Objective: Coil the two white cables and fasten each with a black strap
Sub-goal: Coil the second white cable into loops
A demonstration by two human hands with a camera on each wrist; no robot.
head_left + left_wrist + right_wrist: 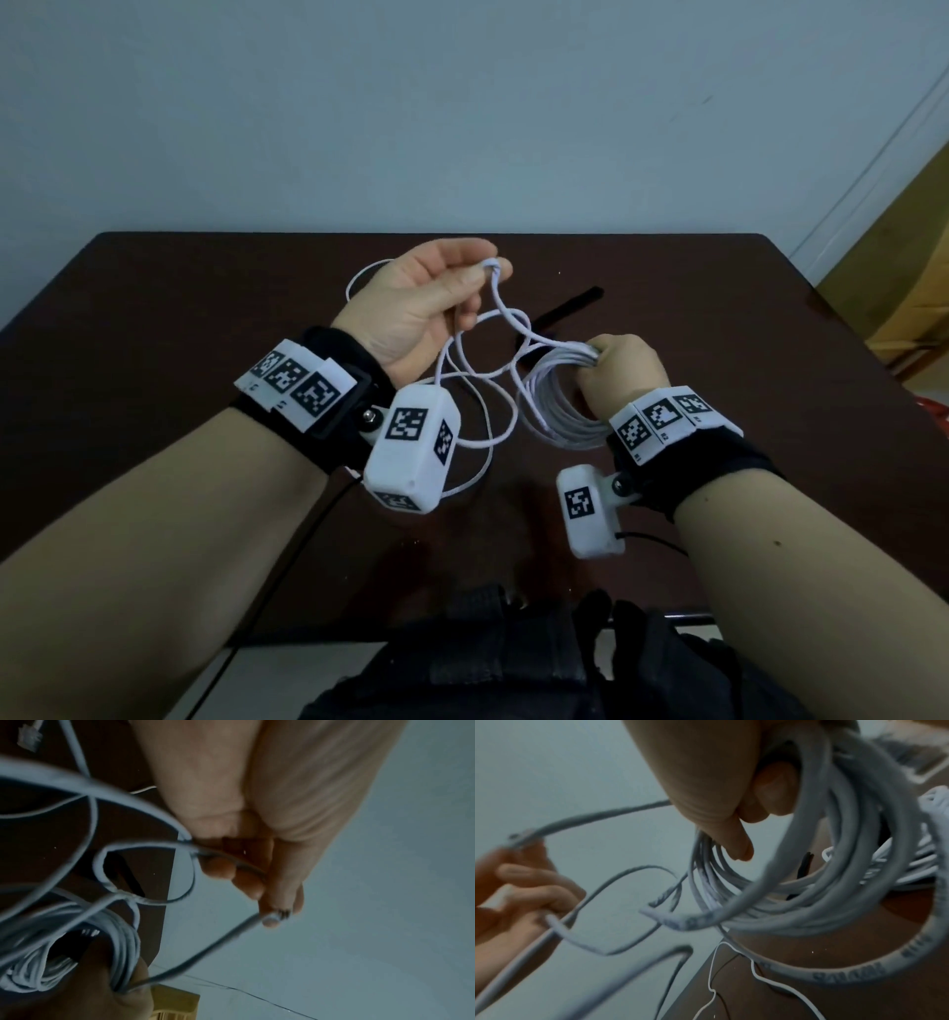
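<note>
right hand [621, 372] grips coil [562, 411] | left hand [426, 303] pinches cable [500, 308] | mid-table [154, 308]

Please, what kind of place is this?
Probably a plain indoor room, perhaps an office or lab: a dark brown table stands against a bare pale wall, with a wooden piece of furniture at the right.
</note>
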